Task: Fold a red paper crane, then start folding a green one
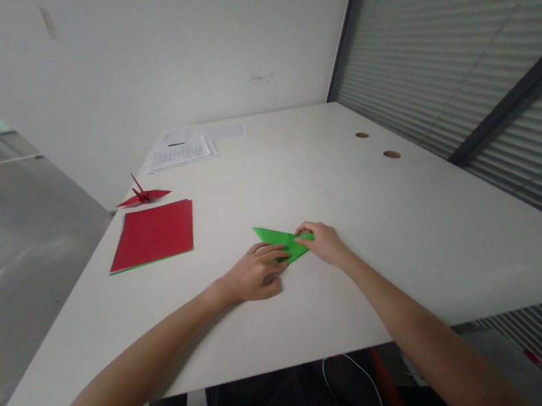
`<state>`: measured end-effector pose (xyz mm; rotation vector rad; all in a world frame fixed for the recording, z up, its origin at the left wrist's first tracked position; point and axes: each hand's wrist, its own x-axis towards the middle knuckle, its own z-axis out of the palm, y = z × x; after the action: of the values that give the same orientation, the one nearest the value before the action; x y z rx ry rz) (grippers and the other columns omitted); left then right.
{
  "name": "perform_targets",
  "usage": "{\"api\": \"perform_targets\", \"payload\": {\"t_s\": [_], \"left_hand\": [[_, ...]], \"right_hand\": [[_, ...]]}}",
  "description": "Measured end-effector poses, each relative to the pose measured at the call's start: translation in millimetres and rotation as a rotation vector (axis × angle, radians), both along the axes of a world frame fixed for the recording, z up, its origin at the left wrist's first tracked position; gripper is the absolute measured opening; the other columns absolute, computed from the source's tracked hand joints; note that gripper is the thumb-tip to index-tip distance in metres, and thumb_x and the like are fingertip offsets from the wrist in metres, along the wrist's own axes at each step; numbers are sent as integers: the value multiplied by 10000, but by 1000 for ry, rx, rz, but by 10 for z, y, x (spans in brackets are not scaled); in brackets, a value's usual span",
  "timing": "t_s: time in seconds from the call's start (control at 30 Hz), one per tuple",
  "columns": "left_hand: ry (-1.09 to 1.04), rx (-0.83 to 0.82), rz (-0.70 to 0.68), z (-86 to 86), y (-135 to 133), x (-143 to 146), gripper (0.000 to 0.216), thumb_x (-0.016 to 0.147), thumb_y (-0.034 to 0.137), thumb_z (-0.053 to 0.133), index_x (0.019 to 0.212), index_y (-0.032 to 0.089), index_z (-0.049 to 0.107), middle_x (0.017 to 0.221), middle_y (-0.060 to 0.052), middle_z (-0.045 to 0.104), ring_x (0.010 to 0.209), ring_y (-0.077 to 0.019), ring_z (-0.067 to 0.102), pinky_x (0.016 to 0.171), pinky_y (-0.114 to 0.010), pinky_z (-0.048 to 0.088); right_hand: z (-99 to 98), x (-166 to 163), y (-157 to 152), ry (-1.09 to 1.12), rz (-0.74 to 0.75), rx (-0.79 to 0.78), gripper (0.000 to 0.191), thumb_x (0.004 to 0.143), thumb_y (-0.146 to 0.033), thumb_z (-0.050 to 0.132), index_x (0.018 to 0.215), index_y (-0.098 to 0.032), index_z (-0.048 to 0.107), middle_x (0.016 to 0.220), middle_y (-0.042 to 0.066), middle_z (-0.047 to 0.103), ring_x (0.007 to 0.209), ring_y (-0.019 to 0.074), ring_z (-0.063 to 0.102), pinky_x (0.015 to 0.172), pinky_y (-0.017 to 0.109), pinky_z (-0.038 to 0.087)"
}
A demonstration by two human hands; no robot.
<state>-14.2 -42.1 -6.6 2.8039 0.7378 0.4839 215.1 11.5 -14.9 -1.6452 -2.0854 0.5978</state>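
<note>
Clock centred on the green origami paper (292,246), which lies on the white table (364,291) near my side. My left hand (258,273) at 8 o'clock: fingers extended, pressing on the paper, not gripping. Right hand (323,241) at 3: thumb and fingers pinch its right end. I judge folding partway: it's already down to a pointed shape, but I see no parts drawn out, so more folding looks left. Fold count: can't tell, fingers cover some. Red paper crane (146,196) at 10 looks finished. Red sheet (154,234) between 9 and 10, unfolded, green edge under it.
</note>
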Motion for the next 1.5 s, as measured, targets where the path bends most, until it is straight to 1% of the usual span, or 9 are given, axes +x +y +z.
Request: {"api": "perform_targets", "payload": {"t_s": [0.1,0.2,0.43,0.53,0.7,0.9,1.1,1.33,1.5], "left_hand": [[-25,-48,-38,-36,11,2,394,847,242,521,1227,141,546,1349,-147,541,1244,-248,511,1099,-443,356],[-6,-57,-27,-47,14,7,457,869,273,513,1306,141,484,1361,-149,532,1237,-247,522,1107,-443,356],[0,-20,-35,-13,-1,35,419,877,285,494,1268,140,541,1291,-149,561,1188,-282,536,1064,-462,397],[12,-20,-36,-12,0,34,415,880,284,493,1266,137,541,1314,-150,541,1188,-283,531,1054,-453,406],[7,-14,-55,-59,5,27,435,906,328,488,1290,128,516,1426,-163,459,1326,-283,425,1127,-462,319],[9,-81,-41,-32,-29,40,607,918,467,483,1396,109,374,1457,-176,422,1368,-249,382,1162,-460,259],[0,-50,-46,-20,-36,56,567,927,496,461,1349,118,452,1446,-177,435,1365,-262,386,1152,-475,275],[12,-47,-30,-10,-45,67,647,912,555,452,1399,133,390,1455,-167,427,1361,-282,386,1141,-481,288],[3,-16,1,-13,-51,101,629,884,586,474,1321,133,492,1402,-174,481,1287,-302,471,1107,-461,337]], "right_hand": [[-8,4,8,-1,9,12,82,784,-246,664,866,-240,664,896,18,725,850,191,637,774,311,434],[-12,3,10,-3,12,12,81,785,-251,658,866,-243,663,884,15,723,829,191,636,759,311,436],[-17,-5,3,-14,1,22,97,778,-261,667,874,-246,666,888,13,722,825,193,638,747,310,432],[-26,-2,7,-20,2,24,99,777,-266,669,874,-245,665,890,11,724,825,193,638,749,311,431],[-31,-2,16,-2,4,18,92,776,-263,669,865,-244,660,897,7,725,848,190,639,765,309,437],[-11,-15,13,4,2,-10,92,779,-257,660,870,-243,659,897,9,723,860,196,643,773,314,439],[-10,-18,15,5,1,-7,94,773,-262,664,866,-247,661,915,14,722,887,204,642,785,324,443],[-9,-22,9,-6,1,-1,99,776,-259,658,874,-245,658,913,9,719,873,198,639,789,322,440],[2,-22,8,-16,12,-4,100,781,-265,650,879,-247,658,893,13,719,868,198,641,785,320,443]]}}
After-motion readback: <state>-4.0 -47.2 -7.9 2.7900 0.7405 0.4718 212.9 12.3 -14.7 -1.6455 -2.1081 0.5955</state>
